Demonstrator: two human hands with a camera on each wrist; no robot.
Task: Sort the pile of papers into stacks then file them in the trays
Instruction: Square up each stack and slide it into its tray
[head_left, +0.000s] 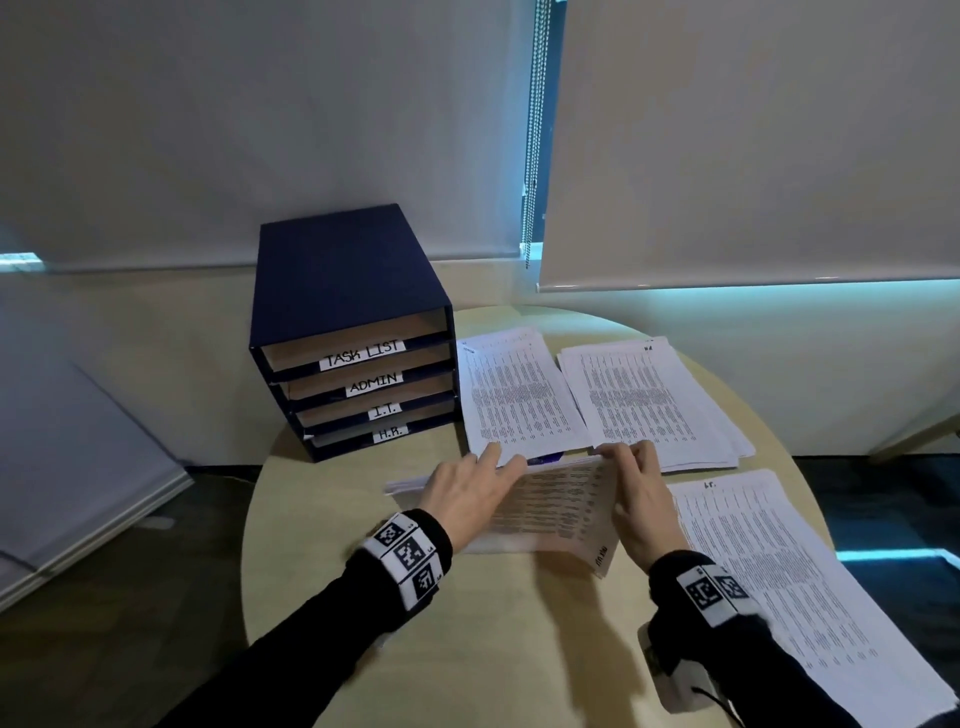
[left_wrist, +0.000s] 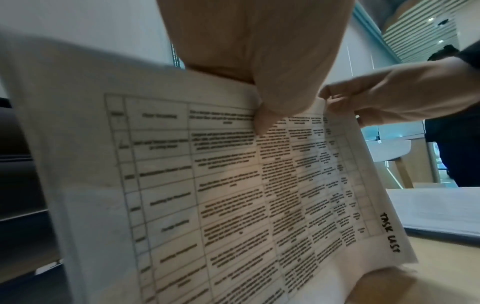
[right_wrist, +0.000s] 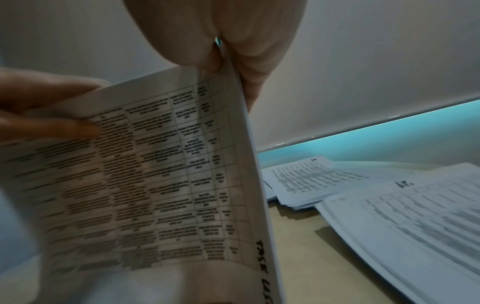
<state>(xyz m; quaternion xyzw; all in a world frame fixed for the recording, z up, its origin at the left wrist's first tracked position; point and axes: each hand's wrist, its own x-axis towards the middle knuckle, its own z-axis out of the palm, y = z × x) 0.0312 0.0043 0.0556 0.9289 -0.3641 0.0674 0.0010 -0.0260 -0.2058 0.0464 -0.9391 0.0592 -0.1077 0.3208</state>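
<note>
Left hand (head_left: 467, 493) gripping the far edge of a white printed paper stack marked "TASK LIST" (head_left: 556, 512), thumb (left_wrist: 262, 119) pressed on the printed face, fingers behind. Right hand (head_left: 641, 499) pinching the same stack at its far right corner, thumb and fingers closed on the sheets. Stack tilted up on its near edge above the round pale wooden table (head_left: 363, 582), printed table facing the person. Just beyond that stack, two flat white printed stacks side by side: one (head_left: 514, 395) next to the trays, another (head_left: 654, 400) to its right. Right of the held stack, a third flat stack marked "I.T." (head_left: 779, 571). Beyond and left of the held stack, a dark blue four-tier tray cabinet (head_left: 343, 291) labelled TASK LIST, ADMIN, I.T., H.R. from top down. Behind the cabinet, pale roller blinds (head_left: 753, 130).
</note>
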